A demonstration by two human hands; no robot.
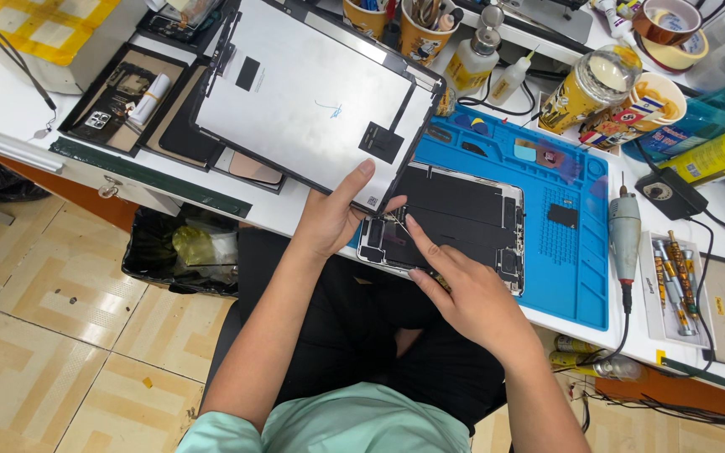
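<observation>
The left hand (pixel 326 220) gripped the lower edge of a lifted tablet screen panel (pixel 312 96), thumb on its silver back, tilting it up and away from the blue repair mat (pixel 576 277). The opened tablet body (pixel 455 222) lay on the mat's near-left part. The right hand (pixel 463 294), fingers loosely curled and holding nothing visible, pressed its index fingertip at the body's near-left corner, just below the panel's edge. A grey rotary tool (pixel 625 231) rested just right of the mat.
</observation>
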